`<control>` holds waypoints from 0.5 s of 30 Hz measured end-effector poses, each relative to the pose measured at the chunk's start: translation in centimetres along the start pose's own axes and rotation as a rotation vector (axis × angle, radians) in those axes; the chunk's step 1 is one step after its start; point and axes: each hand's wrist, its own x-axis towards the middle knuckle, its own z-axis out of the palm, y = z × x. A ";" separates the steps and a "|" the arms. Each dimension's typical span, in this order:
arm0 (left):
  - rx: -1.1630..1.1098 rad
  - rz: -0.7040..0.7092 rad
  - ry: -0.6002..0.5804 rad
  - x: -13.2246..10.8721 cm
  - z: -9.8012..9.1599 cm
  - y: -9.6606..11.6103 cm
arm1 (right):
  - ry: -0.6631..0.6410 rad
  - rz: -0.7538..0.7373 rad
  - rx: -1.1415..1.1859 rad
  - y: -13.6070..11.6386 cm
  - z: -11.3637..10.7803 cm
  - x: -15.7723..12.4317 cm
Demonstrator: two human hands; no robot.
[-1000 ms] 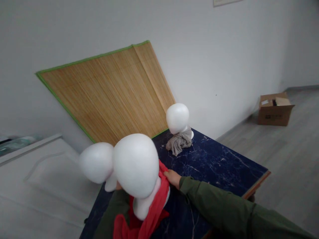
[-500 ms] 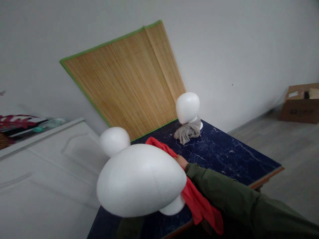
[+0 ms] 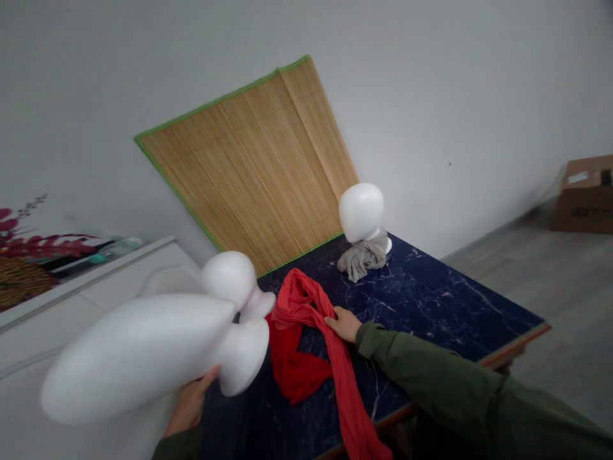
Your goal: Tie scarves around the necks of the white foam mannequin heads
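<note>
Nearest, the left hand [image 3: 190, 404] grasps a white foam head [image 3: 143, 354] by its flared base, tipped sideways beside the surface [image 3: 431, 300] (likely light, easily dented; the neck offers the firmest hold). The right hand [image 3: 342, 322] rests on a limp red scarf [image 3: 306, 345], grip unclear. Beyond stand a second foam head [image 3: 232, 278] and a far foam head [image 3: 361, 212] collared in grey cloth [image 3: 363, 259].

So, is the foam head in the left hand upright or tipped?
Tipped: the foam head lies almost on its side, crown pointing left, held by the left hand under its neck.
</note>
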 end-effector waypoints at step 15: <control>-0.059 -0.059 -0.066 1.3 1.5 -4.6 | -0.023 -0.024 -0.006 -0.1 -0.1 0.0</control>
